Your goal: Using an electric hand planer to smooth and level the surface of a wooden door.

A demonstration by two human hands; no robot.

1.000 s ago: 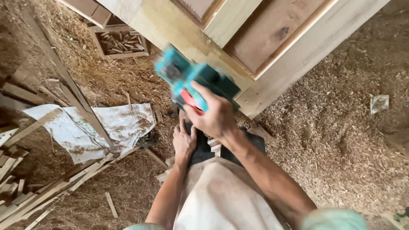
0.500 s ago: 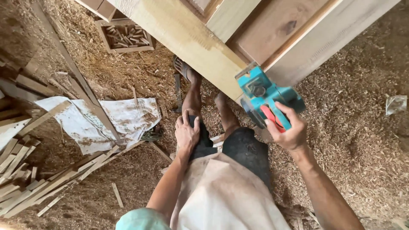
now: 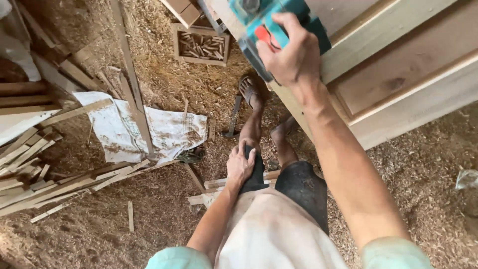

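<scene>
Since the picture from half a second ago, the right hand (image 3: 294,50) has carried the planer (image 3: 271,22) from the right side of the door to the upper end of its near edge, close to the top of the view, and the arm is now stretched out much further. Fingers of this hand are wrapped tightly around the red and teal handle, so the hand is closed on the tool. Its flat base seems to sit on the pale edge strip of the wooden door (image 3: 398,84), which lies on its side above the sawdust floor (image 3: 423,189).

Meanwhile the left hand (image 3: 241,167) rests on the left knee with the fingers bent over the dark shorts (image 3: 298,189); it holds nothing and only supports the body.

Judging from this, the step in hand is 1 pass of planing along the door edge, and the tool looks to be at 1 end of its stroke. The next move would call for keeping the base flat on the narrow edge and pushing with even pressure, so the tool does not tip off the side.

Beside the feet lie a white sack (image 3: 169,129), loose wooden slats (image 3: 59,184) and a small box of sticks (image 3: 201,45).
</scene>
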